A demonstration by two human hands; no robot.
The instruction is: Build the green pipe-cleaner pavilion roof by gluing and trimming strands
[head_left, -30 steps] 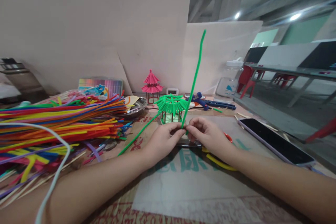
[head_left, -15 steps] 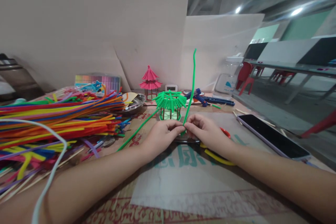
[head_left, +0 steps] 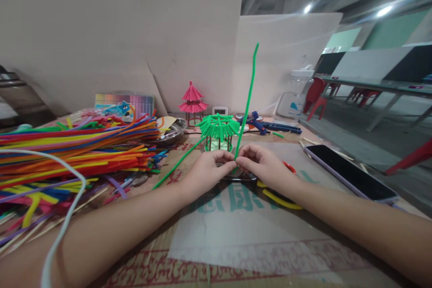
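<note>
A long green pipe cleaner (head_left: 250, 92) rises nearly upright from between my fingertips, its top leaning slightly right. My left hand (head_left: 212, 171) pinches its lower end from one side. From the other side my right hand (head_left: 265, 166) pinches at the same spot, the fingertips of both hands meeting. Just behind them stands a small pavilion model (head_left: 218, 131) with a green pipe-cleaner roof and brown posts. Another green pipe cleaner (head_left: 178, 164) slants along the table left of it. Below my fingers, partly covered, lies a shiny dark dish (head_left: 238, 176).
Bundles of coloured pipe cleaners (head_left: 77, 144) fill the left side, crossed by a white cable (head_left: 72, 207). Behind are a pink pavilion model (head_left: 192, 103), a blue glue gun (head_left: 253, 122) and a clear bottle (head_left: 295, 94). On the right lies a phone (head_left: 351, 173); yellow-handled scissors (head_left: 281, 200) sit under my right wrist.
The upright pipe cleaner now stands higher above my fingers and leans a little more to the right. Both hands keep their pinch at nearly the same place.
</note>
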